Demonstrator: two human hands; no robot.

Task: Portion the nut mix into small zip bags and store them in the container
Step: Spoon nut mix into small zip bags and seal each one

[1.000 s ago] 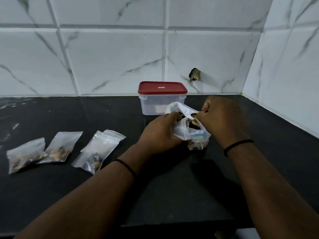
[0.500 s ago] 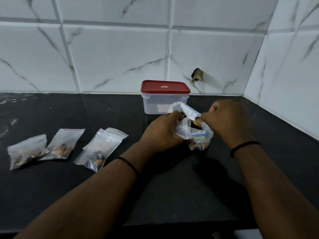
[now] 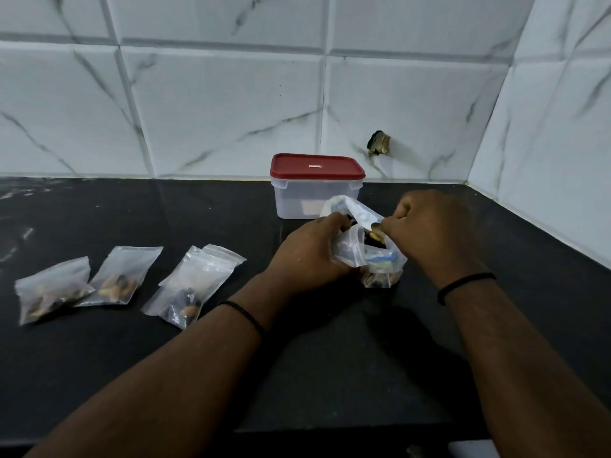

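Our left hand grips a small clear plastic zip bag, fingers curled round its near side to hold the mouth open; our right hand is curled, pinching what looks like a nut over that mouth, against the larger crinkled clear plastic nut-mix bag between both hands on the black stone bench. Judgement: film is thin, limp and slippery, nuts light and loose, so hold at the stiffer zip strip, not the body, or the mouth collapses. Three filled small zip bags lie well left of our left hand. Translucent rectangular plastic container with red lid sits just beyond both hands, lid on.
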